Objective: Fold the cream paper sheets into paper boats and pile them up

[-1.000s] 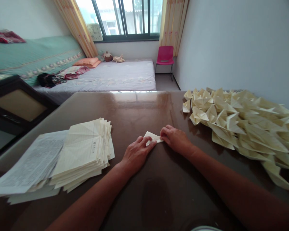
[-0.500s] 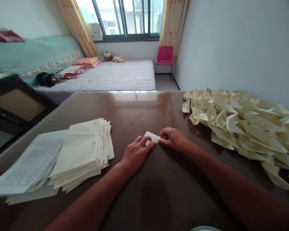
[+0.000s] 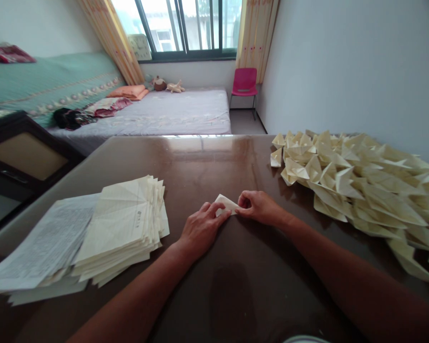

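A small folded piece of cream paper (image 3: pixel 227 202) lies on the brown tabletop, its pointed top facing away from me. My left hand (image 3: pixel 202 225) grips its left and lower side, with thumb and fingers pressed on the paper. At the right corner, my right hand (image 3: pixel 260 206) pinches the paper between thumb and curled fingers. The fingers hide part of the folds. To the left sits a stack of creased cream sheets (image 3: pixel 116 219). Over on the right is a large heap of folded paper boats (image 3: pixel 343 181).
White printed sheets (image 3: pixel 53 238) lie partly under the cream stack. A rounded rim (image 3: pixel 305 339) shows at the bottom edge. Past the glossy table (image 3: pixel 200 162) are a bed (image 3: pixel 186 112), a pink chair (image 3: pixel 245 82) and a dark cabinet (image 3: pixel 28 157) at left.
Both hands stay at the folded paper. My right fingers have shifted very slightly, and a little more of the paper's right side shows.
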A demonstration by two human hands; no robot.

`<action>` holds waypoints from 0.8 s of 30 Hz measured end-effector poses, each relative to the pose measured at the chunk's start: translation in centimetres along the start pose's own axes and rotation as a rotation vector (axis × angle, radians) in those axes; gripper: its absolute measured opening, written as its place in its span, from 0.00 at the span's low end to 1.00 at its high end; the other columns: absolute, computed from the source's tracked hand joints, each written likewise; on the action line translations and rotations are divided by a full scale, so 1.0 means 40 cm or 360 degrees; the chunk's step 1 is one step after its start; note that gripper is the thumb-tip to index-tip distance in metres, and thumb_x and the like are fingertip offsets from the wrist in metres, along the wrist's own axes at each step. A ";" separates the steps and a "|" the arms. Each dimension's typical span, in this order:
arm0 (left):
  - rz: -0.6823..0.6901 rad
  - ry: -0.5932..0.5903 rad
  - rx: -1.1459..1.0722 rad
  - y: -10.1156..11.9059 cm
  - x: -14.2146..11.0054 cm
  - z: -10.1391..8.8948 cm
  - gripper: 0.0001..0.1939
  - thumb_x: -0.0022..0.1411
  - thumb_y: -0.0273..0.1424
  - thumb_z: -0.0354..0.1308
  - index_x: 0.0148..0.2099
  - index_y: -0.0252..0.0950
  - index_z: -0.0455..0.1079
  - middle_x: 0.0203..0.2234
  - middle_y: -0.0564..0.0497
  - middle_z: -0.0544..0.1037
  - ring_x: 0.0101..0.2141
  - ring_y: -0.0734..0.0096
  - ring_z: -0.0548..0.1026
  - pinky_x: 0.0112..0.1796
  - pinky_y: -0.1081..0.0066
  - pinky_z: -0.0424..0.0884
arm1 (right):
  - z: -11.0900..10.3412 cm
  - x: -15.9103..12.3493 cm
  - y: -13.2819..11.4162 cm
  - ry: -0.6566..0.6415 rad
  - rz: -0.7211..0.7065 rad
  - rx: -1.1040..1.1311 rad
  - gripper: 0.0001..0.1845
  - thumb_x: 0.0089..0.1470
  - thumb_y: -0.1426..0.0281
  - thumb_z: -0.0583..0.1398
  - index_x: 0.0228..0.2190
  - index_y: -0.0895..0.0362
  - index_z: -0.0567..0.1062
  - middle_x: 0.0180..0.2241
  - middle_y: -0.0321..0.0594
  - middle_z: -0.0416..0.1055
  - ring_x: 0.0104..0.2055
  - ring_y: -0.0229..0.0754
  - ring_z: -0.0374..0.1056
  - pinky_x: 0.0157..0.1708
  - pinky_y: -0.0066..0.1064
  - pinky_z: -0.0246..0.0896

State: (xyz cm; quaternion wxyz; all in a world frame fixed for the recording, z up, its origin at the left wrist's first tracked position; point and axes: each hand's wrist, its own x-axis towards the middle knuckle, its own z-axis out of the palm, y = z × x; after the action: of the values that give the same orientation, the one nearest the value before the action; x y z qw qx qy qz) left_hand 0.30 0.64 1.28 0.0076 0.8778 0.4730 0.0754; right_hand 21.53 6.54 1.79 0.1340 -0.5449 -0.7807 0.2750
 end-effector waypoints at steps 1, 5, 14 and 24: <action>-0.0003 0.0003 -0.0001 0.000 0.000 0.000 0.19 0.68 0.30 0.48 0.58 0.51 0.62 0.53 0.54 0.68 0.45 0.66 0.65 0.36 0.71 0.70 | 0.000 0.000 0.001 0.0000 -0.0014 0.0047 0.08 0.46 0.64 0.63 0.27 0.55 0.74 0.27 0.35 0.74 0.28 0.36 0.68 0.26 0.25 0.56; -0.0006 0.0014 -0.0019 -0.001 -0.002 0.001 0.19 0.68 0.30 0.48 0.59 0.51 0.62 0.52 0.54 0.68 0.45 0.66 0.65 0.36 0.71 0.70 | -0.003 0.003 0.010 -0.0058 -0.0041 0.0283 0.08 0.47 0.65 0.63 0.28 0.57 0.76 0.26 0.36 0.75 0.28 0.36 0.69 0.26 0.24 0.59; 0.0005 0.0064 -0.0009 0.002 -0.003 0.005 0.18 0.68 0.30 0.48 0.57 0.50 0.64 0.52 0.53 0.69 0.44 0.67 0.66 0.36 0.71 0.70 | -0.016 -0.010 -0.008 -0.0144 -0.0085 0.0040 0.09 0.53 0.66 0.59 0.30 0.55 0.79 0.22 0.36 0.75 0.25 0.37 0.68 0.25 0.26 0.54; -0.0459 0.0491 -0.0377 -0.056 0.004 0.020 0.20 0.65 0.32 0.51 0.59 0.43 0.64 0.49 0.49 0.71 0.49 0.63 0.66 0.46 0.65 0.70 | -0.015 0.003 0.022 0.0318 -0.0203 -0.0017 0.15 0.59 0.62 0.53 0.28 0.56 0.73 0.25 0.36 0.72 0.27 0.37 0.65 0.29 0.26 0.52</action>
State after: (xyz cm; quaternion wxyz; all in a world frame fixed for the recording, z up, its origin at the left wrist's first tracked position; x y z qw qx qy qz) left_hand -1.35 2.07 0.34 0.0490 0.7721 0.5770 0.2616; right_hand 22.49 7.07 1.77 0.2257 -0.5195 -0.7980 0.2060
